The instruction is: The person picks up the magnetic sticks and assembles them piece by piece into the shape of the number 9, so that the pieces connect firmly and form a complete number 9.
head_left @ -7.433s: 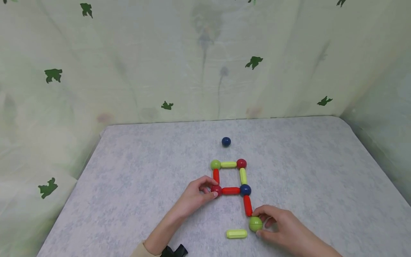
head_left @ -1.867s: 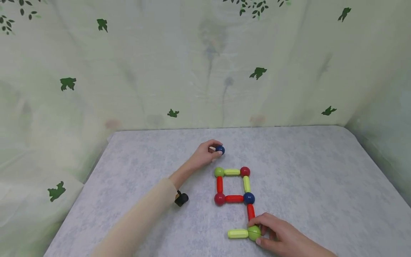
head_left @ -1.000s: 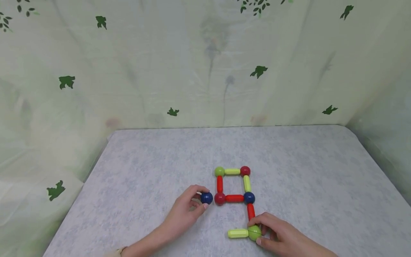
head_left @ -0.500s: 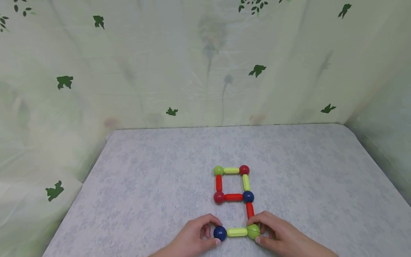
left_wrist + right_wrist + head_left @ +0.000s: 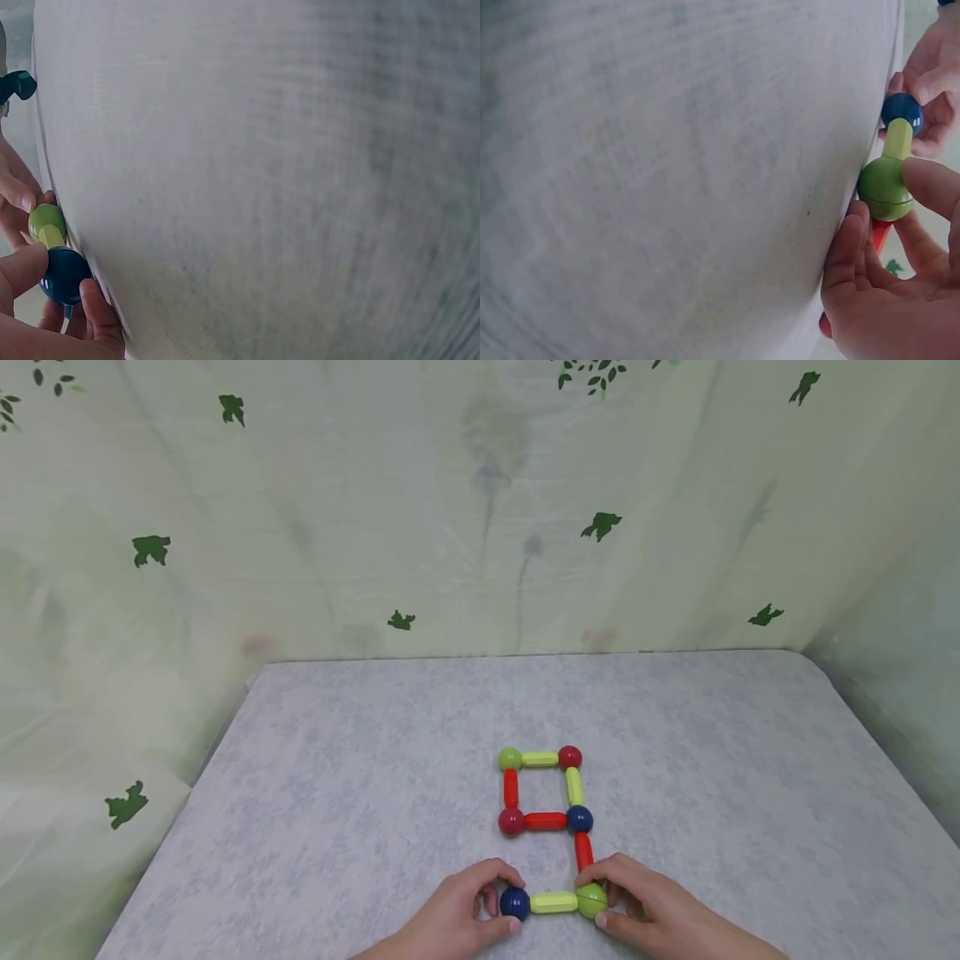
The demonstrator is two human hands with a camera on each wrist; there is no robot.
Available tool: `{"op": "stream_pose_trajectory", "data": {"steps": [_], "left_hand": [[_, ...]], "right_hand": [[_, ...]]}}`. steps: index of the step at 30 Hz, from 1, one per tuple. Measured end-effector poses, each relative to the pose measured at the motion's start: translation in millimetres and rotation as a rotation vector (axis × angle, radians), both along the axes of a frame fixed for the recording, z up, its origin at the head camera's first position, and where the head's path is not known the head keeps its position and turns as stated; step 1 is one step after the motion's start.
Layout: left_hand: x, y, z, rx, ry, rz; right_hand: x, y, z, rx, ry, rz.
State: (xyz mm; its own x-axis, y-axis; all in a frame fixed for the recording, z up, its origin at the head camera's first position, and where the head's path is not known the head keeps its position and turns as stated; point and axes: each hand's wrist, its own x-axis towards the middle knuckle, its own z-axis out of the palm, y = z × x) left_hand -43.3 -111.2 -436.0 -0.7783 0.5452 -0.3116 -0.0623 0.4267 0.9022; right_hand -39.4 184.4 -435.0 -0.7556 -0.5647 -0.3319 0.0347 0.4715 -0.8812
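Note:
Near the front of the table, my left hand [image 5: 468, 910] pinches a dark blue ball [image 5: 514, 904] between thumb and fingers. That ball sits against the left end of a yellow-green rod [image 5: 553, 902]. At the rod's other end is a green ball [image 5: 592, 901], gripped by my right hand [image 5: 645, 897]. From there a red rod [image 5: 583, 852] runs up to another blue ball [image 5: 579, 820], the lower right corner of a square of rods and balls. In the right wrist view, thumb and fingers lie around the green ball [image 5: 886, 189], its seam showing.
The square's other corners are a red ball [image 5: 512, 821], a green ball [image 5: 510, 758] and a second red ball [image 5: 570, 757], joined by red and yellow-green rods. A pale grey cloth covers the table [image 5: 337, 777]. Behind hangs a leaf-printed curtain [image 5: 337, 527].
My left hand left the square's red ball, took the far blue ball and brought it to the yellow-green rod, which had been joined to the green ball. My right hand stayed on the green ball.

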Motion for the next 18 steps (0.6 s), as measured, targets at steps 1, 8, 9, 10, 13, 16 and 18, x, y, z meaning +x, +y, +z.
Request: {"op": "stream_pose_trajectory", "data": {"steps": [1, 8, 9, 10, 13, 16, 18], "left_hand": [[-0.1, 0.3, 0.0, -0.003, -0.006, 0.003], [-1.0, 0.5, -1.3, 0.001, 0.013, -0.004], [-1.0, 0.4, -1.3, 0.003, 0.015, -0.006], [-1.1, 0.5, -1.2, 0.003, 0.017, -0.007], [-0.9, 0.4, -0.9, 0.0, 0.013, -0.004], [-0.3, 0.1, -1.3, 0.001, 0.013, -0.002], [0.1, -0.4, -1.6, 0.006, 0.021, -0.003]], "right_hand": [[-0.1, 0.1, 0.1, 0.002, 0.002, 0.001], [-0.5, 1.1, 0.1, 0.007, 0.0, -0.001], [-0.5, 1.3, 0.1, 0.006, 0.0, -0.002], [-0.4, 1.3, 0.0, 0.007, 0.0, -0.005], [-0.2, 1.1, -0.3, 0.005, 0.007, -0.003], [0.1, 0.7, -0.3, 0.007, 0.013, -0.002], [0.6, 0.6, 0.0, 0.008, 0.006, -0.005]]}}
